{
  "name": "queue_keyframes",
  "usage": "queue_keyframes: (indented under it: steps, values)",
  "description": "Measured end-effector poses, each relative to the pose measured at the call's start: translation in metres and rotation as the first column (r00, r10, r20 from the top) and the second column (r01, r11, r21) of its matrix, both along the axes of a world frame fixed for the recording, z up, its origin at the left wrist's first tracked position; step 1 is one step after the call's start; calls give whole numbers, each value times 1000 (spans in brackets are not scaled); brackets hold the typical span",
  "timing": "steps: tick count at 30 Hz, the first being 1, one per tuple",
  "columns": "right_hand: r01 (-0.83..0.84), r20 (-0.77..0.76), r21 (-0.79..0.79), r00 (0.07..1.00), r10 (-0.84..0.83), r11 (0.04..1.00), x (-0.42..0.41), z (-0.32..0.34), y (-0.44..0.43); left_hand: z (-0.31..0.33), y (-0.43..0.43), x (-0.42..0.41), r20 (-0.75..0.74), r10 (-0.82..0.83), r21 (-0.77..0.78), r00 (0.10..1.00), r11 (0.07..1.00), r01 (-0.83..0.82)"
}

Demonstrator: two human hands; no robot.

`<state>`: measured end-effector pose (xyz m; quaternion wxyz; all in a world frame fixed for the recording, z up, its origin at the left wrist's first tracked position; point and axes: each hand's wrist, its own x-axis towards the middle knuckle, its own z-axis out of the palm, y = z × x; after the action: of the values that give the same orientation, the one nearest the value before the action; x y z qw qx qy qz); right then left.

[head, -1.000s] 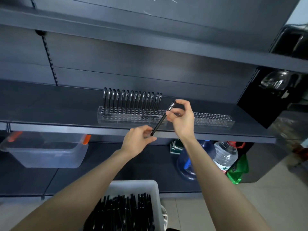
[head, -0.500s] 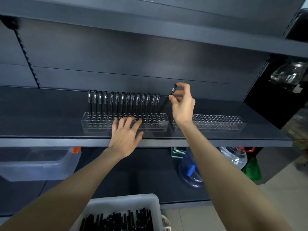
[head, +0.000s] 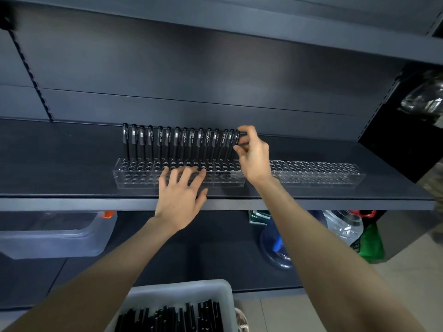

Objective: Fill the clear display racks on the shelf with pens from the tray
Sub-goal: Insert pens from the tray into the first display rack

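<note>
Left hand (head: 178, 200) and right hand (head: 254, 156) reach up past the pale tray (head: 182, 287) at the near edge. In the tray lies a heap of black loose pens (head: 172, 317), too overlapped to count. Below the shelf (head: 72, 164) sit one clear bin (head: 60, 238) with an orange clasp and two water bottles (head: 342, 226).

The left hand lies open, fingers spread flat on top of the left rack (head: 134, 180), as it did half a second ago. A second ago it pinched the lower end of a pen in mid-air.

The right hand pinches the cap end of the held pen (head: 236, 140) between thumb and forefinger. That pen now stands almost upright at the right end of the left rack's back line of holes. Half a second ago it was tilted, its top leaning to the right.

Two clear racks sit end to end on the shelf, the right rack (head: 323, 173) just beside the left one. The row of pens (head: 177, 144) along the back of the left rack counts fifteen, the held one included. Before, it was fourteen standing and one tilted in the hand.
</note>
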<state>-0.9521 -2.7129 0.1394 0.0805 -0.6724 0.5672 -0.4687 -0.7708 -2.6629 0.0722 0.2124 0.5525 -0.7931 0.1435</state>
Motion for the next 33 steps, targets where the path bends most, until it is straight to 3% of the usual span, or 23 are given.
queue_keyframes:
  steps: [11, 16, 19, 28, 33]
  values:
    - [78, 25, 87, 996, -80, 993, 2, 3, 14, 20, 6, 4, 6, -42, 126, 999, 991, 41]
    - [75, -125, 128, 990, -59, 989, 8, 8, 54, 35, 30, 14, -25, -64, 156, 998, 985, 67]
    - [78, -273, 234, 962, -11, 969, 20, -13, 92, 33, 58, 26, -41, -65, 217, 997, 973, 72]
    - [79, -403, 577, 893, 200, 813, 61, -133, 213, -60, 155, 71, 38, -14, 572, 999, 820, -11]
    - [50, -330, 718, 903, 276, 694, 78, -203, 250, -128, 189, 85, 74, 16, 721, 997, 690, -65]
